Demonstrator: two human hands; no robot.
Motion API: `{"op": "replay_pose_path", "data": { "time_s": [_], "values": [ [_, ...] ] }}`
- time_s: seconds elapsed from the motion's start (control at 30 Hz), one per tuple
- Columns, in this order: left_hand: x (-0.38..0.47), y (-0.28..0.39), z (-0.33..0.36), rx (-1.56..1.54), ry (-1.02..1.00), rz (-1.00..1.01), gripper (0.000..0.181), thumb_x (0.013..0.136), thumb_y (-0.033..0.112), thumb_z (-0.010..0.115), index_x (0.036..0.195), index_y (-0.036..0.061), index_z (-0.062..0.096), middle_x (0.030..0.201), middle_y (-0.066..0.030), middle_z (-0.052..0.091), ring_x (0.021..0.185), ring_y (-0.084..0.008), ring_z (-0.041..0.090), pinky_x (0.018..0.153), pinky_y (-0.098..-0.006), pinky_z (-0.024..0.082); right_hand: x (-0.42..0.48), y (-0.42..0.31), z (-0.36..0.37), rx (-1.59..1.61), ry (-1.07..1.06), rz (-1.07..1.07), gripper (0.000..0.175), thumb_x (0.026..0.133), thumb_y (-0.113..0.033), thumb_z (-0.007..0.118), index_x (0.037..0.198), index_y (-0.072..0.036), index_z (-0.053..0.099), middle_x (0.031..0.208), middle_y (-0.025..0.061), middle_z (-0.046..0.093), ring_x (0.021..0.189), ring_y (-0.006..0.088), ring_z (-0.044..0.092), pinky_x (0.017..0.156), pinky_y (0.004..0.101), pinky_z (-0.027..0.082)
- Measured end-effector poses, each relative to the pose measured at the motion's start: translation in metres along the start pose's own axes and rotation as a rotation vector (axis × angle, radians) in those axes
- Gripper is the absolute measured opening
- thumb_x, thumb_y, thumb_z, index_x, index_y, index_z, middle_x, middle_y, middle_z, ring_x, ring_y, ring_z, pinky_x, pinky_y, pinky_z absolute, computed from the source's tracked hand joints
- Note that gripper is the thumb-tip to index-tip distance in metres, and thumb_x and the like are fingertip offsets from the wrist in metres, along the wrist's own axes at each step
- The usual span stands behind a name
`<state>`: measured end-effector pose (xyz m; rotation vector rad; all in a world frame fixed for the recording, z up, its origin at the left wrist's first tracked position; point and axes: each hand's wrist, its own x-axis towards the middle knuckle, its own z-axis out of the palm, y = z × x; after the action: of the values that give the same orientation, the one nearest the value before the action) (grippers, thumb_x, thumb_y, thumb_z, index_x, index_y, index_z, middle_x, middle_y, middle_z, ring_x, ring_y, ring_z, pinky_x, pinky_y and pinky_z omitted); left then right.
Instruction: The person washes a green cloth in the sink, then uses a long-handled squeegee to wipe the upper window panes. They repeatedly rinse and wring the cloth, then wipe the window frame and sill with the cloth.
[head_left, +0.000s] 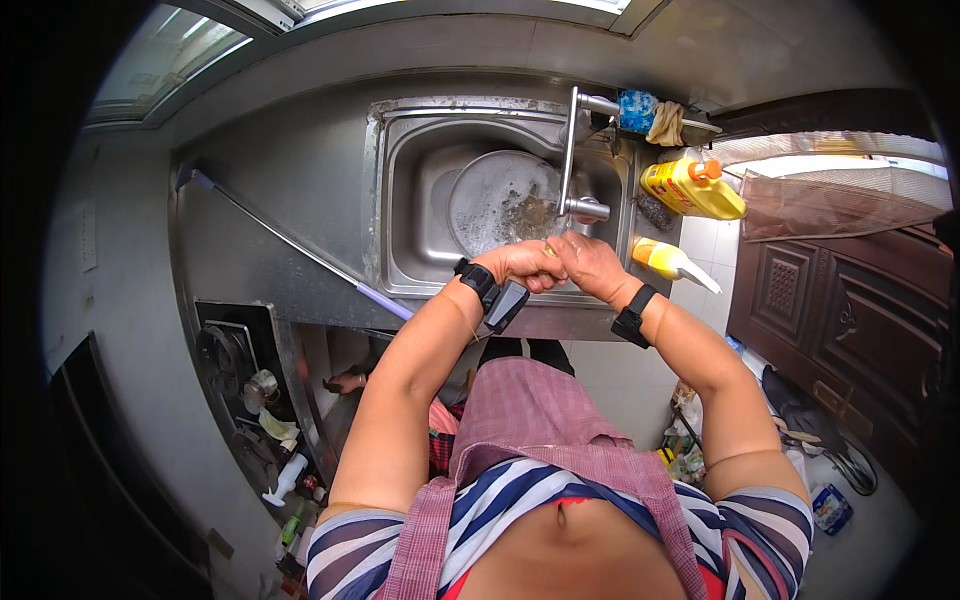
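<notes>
My left hand (525, 264) and my right hand (591, 262) are clasped together over the front rim of a stainless steel sink (415, 270). A small yellowish-green thing (551, 250) shows between my curled fingers; most of it is hidden, and I cannot tell what it is. Just behind my hands, a round metal basin (472, 187) sits in the sink, with suds and murky brownish water in it. The metal faucet (568, 161) reaches over the basin's right side, its outlet right above my right hand.
Right of the sink stand a yellow detergent bottle (694, 191), a steel wool scrubber (654, 213) and a yellow-white bottle (664, 259). A long-handled tool (285, 244) lies across the left counter. Below it, another person's hand (347, 383) is near a gas stove (232, 360).
</notes>
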<state>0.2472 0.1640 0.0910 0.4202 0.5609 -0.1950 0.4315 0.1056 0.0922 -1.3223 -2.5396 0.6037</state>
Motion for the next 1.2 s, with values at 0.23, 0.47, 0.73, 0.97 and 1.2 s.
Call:
{"op": "replay_pose_path", "data": {
  "time_s": [0.23,0.47,0.73,0.97,1.2],
  "values": [
    [0.034,-0.024,0.006,0.868,0.453,0.332,0.026,0.078,0.015,0.060,0.096,-0.0017,0.053,0.064,-0.0103,0.057,0.053,-0.0257,0.056,0.046,-0.0357,0.043,0.002,0.000,0.002,0.040,-0.150,0.204,0.020,0.086,-0.019,0.050,0.101,-0.005,0.050,0.082,0.0158,0.066,0.073,0.0324,0.066,0.059,0.0444,0.052],
    [0.025,-0.037,0.028,1.247,0.798,0.303,0.063,0.084,0.018,0.052,0.128,-0.0180,0.023,0.089,-0.0293,0.064,0.083,-0.0438,0.063,0.073,-0.0481,0.051,0.008,-0.017,-0.015,0.001,-0.295,0.227,0.030,0.081,-0.020,0.056,0.105,-0.004,0.050,0.077,0.0153,0.066,0.068,0.0374,0.064,0.060,0.0480,0.051],
    [-0.024,-0.040,0.059,1.501,0.794,0.332,0.062,0.090,0.018,0.045,0.137,-0.0133,0.021,0.085,-0.0255,0.066,0.078,-0.0402,0.066,0.067,-0.0482,0.052,0.020,-0.040,-0.025,0.242,-0.547,0.265,0.019,0.077,-0.012,0.061,0.095,-0.005,0.065,0.092,0.0215,0.066,0.091,0.0408,0.061,0.079,0.0454,0.049],
    [-0.035,-0.044,0.079,1.539,0.929,0.376,0.043,0.099,0.024,0.033,0.132,-0.0029,0.037,0.086,-0.0204,0.068,0.078,-0.0388,0.067,0.067,-0.0475,0.053,0.029,-0.055,-0.043,0.428,-0.621,0.107,0.024,0.073,-0.002,0.060,0.096,-0.005,0.066,0.093,0.0178,0.068,0.090,0.0344,0.063,0.078,0.0403,0.049],
    [-0.044,-0.051,0.085,1.516,0.995,0.410,0.039,0.101,0.027,0.027,0.124,0.0010,0.045,0.084,-0.0194,0.068,0.079,-0.0381,0.067,0.068,-0.0487,0.053,0.036,-0.081,-0.065,0.572,-0.700,0.194,0.018,0.071,0.003,0.062,0.087,-0.005,0.062,0.067,0.0015,0.056,0.053,0.0146,0.049,0.044,0.0309,0.038]
  ]
}}
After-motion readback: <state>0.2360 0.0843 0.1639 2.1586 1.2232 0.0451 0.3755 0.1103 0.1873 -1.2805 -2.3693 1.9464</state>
